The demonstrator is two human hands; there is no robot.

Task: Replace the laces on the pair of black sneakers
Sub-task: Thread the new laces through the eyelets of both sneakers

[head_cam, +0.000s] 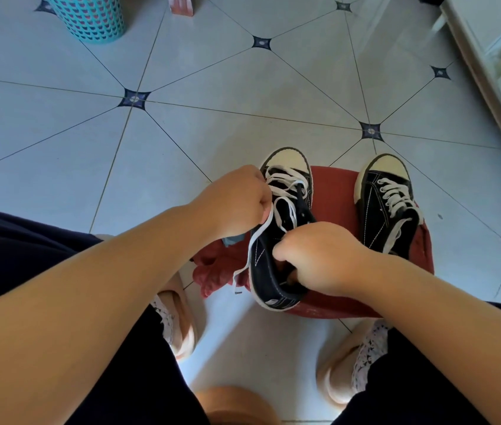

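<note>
Two black canvas sneakers with cream toe caps stand on a round red stool [335,185]. The left sneaker [276,240] has its white lace [283,182] loosely threaded through the upper eyelets. One long lace end [252,243] hangs down the shoe's left side. My left hand [237,200] pinches that lace beside the eyelets. My right hand [319,256] grips the shoe at its opening, fingers curled over the collar. The right sneaker [387,204] stands apart, fully laced in white.
A red cloth [215,271] hangs off the stool's left side. My feet in beige slippers [178,323] rest on the tiled floor on both sides of the stool. A teal perforated basket [89,16] stands far left. White furniture [500,72] runs along the right.
</note>
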